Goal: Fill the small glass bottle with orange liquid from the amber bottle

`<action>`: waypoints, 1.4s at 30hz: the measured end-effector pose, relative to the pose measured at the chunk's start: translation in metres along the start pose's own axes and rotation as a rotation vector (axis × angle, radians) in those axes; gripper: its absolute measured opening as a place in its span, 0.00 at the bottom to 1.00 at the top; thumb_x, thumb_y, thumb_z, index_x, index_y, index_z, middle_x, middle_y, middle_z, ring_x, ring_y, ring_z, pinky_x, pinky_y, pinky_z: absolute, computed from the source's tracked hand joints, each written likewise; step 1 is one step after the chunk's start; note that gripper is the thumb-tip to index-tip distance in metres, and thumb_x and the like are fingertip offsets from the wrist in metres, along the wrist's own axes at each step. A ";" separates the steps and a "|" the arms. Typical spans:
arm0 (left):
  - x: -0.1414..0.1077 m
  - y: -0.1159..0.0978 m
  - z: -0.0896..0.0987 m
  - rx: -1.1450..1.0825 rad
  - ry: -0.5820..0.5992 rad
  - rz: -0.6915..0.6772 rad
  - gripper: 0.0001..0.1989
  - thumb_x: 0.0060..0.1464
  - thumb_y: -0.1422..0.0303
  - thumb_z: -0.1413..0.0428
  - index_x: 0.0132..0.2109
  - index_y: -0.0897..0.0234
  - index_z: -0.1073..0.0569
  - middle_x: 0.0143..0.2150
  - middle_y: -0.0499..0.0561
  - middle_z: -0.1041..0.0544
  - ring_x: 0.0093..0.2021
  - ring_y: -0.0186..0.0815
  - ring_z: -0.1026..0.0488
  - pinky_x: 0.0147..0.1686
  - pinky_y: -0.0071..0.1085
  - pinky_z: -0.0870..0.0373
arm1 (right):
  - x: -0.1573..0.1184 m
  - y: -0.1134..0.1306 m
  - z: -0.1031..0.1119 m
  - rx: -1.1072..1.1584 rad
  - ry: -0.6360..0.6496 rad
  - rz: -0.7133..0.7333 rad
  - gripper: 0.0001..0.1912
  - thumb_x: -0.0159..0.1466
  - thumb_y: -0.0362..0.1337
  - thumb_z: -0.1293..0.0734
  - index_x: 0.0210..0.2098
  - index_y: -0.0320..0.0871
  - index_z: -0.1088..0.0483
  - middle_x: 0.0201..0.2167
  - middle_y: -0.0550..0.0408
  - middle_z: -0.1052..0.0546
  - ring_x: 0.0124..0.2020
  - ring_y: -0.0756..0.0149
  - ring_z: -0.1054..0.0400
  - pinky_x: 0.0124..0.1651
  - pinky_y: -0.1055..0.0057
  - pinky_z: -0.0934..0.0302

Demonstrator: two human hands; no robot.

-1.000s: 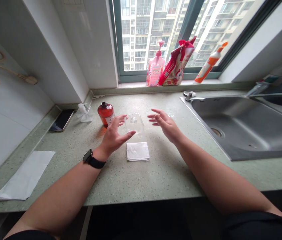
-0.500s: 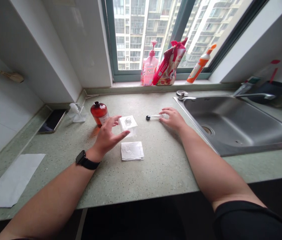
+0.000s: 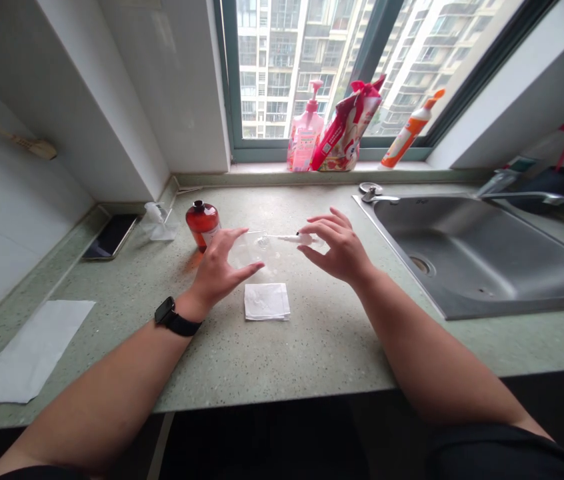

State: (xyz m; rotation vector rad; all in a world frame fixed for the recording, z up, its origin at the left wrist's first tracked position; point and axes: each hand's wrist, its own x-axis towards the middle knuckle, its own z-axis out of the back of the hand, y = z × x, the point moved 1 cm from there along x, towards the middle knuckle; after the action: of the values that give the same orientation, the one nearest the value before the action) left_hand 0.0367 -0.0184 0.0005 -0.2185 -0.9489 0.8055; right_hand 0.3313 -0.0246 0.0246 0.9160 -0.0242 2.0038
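My left hand [image 3: 216, 263] has its fingers and thumb curved around a clear square bottle [image 3: 249, 252] with a round opening on top. The bottle looks blurred and see-through against the counter. To its right, my right hand [image 3: 337, 245] pinches a slim pale dropper-like piece [image 3: 287, 238] whose narrow end points left toward that opening. A small dark part shows at the fingertips. Whether the tip touches the bottle is unclear. Behind my left fingers stands an uncapped amber bottle [image 3: 202, 220]. A folded white tissue [image 3: 267, 301] lies in front of the clear bottle.
On the left of the counter are a clear spray piece [image 3: 158, 223], a phone [image 3: 111, 238] and a white sheet [image 3: 37, 347]. A steel sink [image 3: 477, 253] is on the right. Along the windowsill stand a pink pump bottle [image 3: 305, 140], a red bag [image 3: 347, 130] and an orange bottle [image 3: 407, 139].
My right hand has picked up the dropper-like piece from the counter and moved it left, close to the clear bottle. My left hand stays around the bottle. The view has shifted slightly.
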 end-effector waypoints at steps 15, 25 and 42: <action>-0.002 -0.003 0.000 0.265 0.037 -0.185 0.34 0.62 0.52 0.33 0.70 0.55 0.31 0.59 0.59 0.25 0.58 0.52 0.27 0.61 0.53 0.25 | -0.003 0.022 -0.010 -0.003 0.069 0.083 0.08 0.69 0.47 0.28 0.47 0.58 0.23 0.44 0.57 0.16 0.53 0.52 0.23 0.78 0.41 0.51; -0.004 -0.012 -0.001 0.300 0.070 -0.281 0.34 0.62 0.54 0.33 0.71 0.53 0.31 0.59 0.58 0.24 0.59 0.53 0.28 0.66 0.57 0.31 | -0.009 0.034 -0.027 -0.012 0.066 0.070 0.08 0.69 0.51 0.28 0.45 0.58 0.25 0.42 0.58 0.16 0.51 0.52 0.23 0.78 0.42 0.51; -0.004 -0.016 -0.005 0.300 0.090 -0.270 0.31 0.61 0.59 0.32 0.69 0.53 0.28 0.59 0.57 0.24 0.59 0.54 0.28 0.67 0.59 0.34 | -0.012 0.039 -0.040 -0.046 0.093 0.001 0.11 0.71 0.52 0.31 0.44 0.53 0.27 0.41 0.53 0.19 0.49 0.51 0.26 0.74 0.38 0.49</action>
State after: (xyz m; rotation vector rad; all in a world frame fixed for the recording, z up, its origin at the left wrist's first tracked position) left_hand 0.0474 -0.0315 0.0026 0.1312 -0.7422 0.6714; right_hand 0.2819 -0.0423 0.0007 0.7932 -0.0194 2.0364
